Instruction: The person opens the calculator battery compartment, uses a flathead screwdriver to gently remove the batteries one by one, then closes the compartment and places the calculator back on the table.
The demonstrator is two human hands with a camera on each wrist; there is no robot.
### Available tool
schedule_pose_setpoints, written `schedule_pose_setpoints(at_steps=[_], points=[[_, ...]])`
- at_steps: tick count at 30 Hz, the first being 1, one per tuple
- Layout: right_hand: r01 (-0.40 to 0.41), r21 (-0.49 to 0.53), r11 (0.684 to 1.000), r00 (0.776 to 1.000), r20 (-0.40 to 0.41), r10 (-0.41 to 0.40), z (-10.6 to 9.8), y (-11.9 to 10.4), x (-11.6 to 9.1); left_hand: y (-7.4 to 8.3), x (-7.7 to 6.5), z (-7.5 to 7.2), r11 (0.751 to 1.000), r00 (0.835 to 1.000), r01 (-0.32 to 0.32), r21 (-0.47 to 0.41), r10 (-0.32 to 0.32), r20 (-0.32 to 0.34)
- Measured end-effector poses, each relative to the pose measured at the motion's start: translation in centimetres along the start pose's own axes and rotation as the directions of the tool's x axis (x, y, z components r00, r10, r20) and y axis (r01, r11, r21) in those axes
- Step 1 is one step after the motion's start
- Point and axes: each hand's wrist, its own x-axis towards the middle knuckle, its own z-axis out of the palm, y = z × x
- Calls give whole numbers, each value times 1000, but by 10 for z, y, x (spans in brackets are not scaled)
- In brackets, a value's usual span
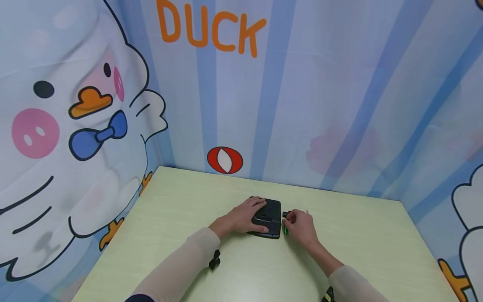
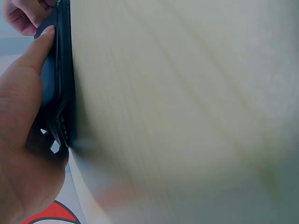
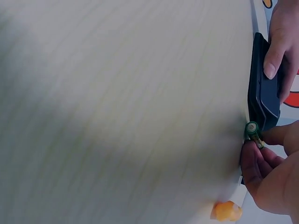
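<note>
A flat black device, which looks like a calculator lying face down, rests on the table with a recess in its upward side. My left hand grips its left part, fingers over the far side and thumb along the near side. Just right of the device, my right hand pinches a small green battery between thumb and fingers. In the right wrist view the battery's round end shows close to the device's edge. A small dark piece lies by the right fingertips; its kind is unclear.
The pale yellow-green table ends at a cloth backdrop with duck drawings behind and at both sides. A thin pale item shows just beyond the right hand. Dark straps sit at both sleeves.
</note>
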Motion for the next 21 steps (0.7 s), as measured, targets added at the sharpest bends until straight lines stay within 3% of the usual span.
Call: schedule_pose_setpoints(at_steps=[21], points=[[-12,-68,998,999,32,14,1,-6,5,0,-1,0,1000,1000,2,0,-2,2]])
